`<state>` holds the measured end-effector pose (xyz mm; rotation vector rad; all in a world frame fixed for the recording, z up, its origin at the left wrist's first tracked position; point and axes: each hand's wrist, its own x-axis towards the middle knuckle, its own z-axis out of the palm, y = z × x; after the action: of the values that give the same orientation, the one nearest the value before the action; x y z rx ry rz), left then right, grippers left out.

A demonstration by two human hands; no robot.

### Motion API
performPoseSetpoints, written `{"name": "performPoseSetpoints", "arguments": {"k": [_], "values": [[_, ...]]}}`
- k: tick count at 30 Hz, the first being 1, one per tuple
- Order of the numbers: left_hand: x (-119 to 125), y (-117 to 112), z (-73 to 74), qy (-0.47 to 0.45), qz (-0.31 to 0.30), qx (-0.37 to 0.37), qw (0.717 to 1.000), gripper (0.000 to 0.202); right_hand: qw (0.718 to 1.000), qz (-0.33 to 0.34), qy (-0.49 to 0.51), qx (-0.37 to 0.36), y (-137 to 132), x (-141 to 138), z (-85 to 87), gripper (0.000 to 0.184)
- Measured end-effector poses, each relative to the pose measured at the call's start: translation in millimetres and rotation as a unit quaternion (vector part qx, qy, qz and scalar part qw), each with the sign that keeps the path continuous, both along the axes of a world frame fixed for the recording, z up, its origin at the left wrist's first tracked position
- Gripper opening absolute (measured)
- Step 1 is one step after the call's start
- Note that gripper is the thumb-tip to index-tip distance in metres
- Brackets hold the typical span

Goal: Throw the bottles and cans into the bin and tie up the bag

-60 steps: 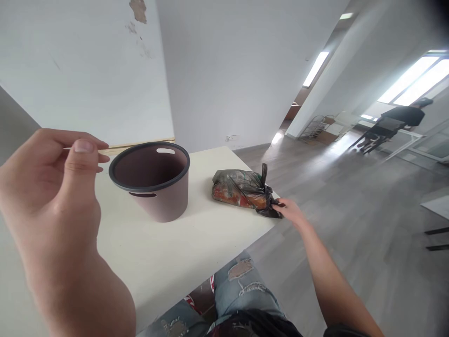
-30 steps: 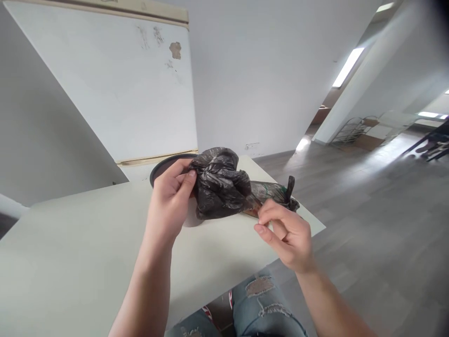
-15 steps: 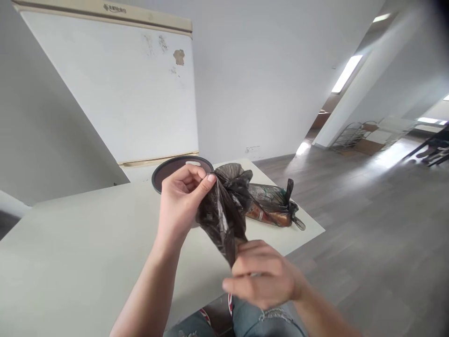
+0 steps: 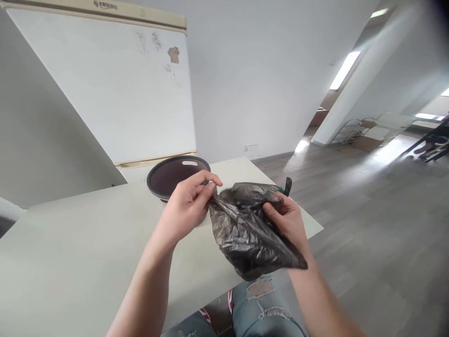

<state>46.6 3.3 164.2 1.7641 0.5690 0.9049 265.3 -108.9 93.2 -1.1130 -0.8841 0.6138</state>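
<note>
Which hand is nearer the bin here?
Left. The left hand is just in front of the bin, partly hiding it from view; the right hand is farther off, to the bin's right.

Pale wall (image 4: 259, 79), scuffed white fridge (image 4: 115, 89), grey plank floor (image 4: 365, 224), bright window (image 4: 345, 70), cream table (image 4: 87, 252)

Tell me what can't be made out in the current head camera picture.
Head view:
Inside of the black bag: hidden by its plastic.
Bin: outer wall mostly hidden behind the left hand.
Second bag: largely hidden by the black bag and right hand.
Lettering: too small and blurred.
Dark furniture: blurred, cut off by the right edge.
</note>
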Motion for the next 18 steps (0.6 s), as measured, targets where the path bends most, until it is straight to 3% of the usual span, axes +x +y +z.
{"name": "performPoseSetpoints", "arguments": {"k": [5, 8, 10, 12, 15, 18], "values": [[1, 0, -2.1, -0.043, 0.071, 0.001, 0.997, 0.026, 0.994, -0.096, 0.037, 0.019, -4, 11, 1.4, 0.027], [9, -7, -4.9, -0.029, 0.000, -0.021, 0.999, 0.035, 0.993, -0.105, -0.012, 0.057, -2, -1, 0.2, 0.027], [13, -11, -6.2, 0.011, -0.025, 0.007, 1.000, 0.030, 0.994, -0.087, -0.031, 0.065, 0, -7, -1.2, 0.033], [14, -10, -6.2, 0.006, 0.032, 0.051, 0.998, 0.014, 0.994, -0.081, -0.001, 0.076, 3, -7, -2.5, 0.032], [6, -1, -5.3, -0.059, 0.155, 0.068, 0.984, 0.012, 0.989, -0.084, 0.079, 0.093, 5, 3, -4.9, 0.031], [-5, 11, -5.2, -0.121, 0.189, 0.025, 0.974, 0.011, 0.983, -0.108, 0.111, 0.101, 1, 15, -10.5, 0.030]]}}
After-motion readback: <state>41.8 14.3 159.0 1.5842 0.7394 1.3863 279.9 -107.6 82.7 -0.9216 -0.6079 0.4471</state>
